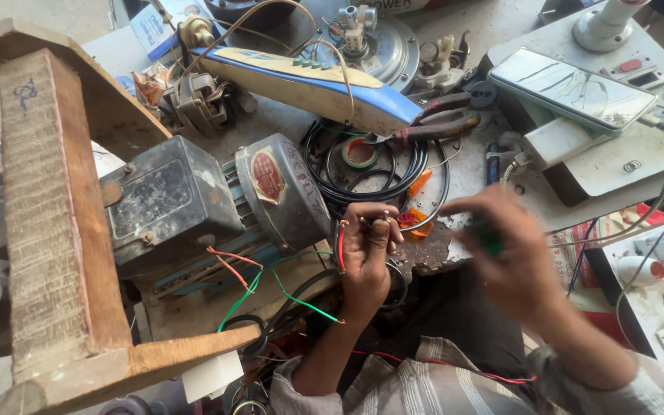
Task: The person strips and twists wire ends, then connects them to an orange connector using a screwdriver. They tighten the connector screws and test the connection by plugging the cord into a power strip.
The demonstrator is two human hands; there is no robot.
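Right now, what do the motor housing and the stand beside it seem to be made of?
The motor housing looks like grey painted metal, dull and scuffed, perhaps cast. The stand looks like raw, unfinished wood: visible grain and rough sawn edges.

- Red-and-gold oval label (268, 176) on the grey motor's end cap, centre-left of the frame.
- Cracked phone screen (572, 88), a pale rectangle, upper right.
- Blue-and-white printed box (147, 29), top left-centre.

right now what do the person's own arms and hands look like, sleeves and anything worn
Both hands are bare, no gloves. The left hand shows no watch or band on the wrist. Both sleeves are a light grey-beige checked fabric with thin stripes, pushed up to about the elbows, leaving the forearms uncovered. The right hand is motion-blurred, so rings or small details cannot be told.
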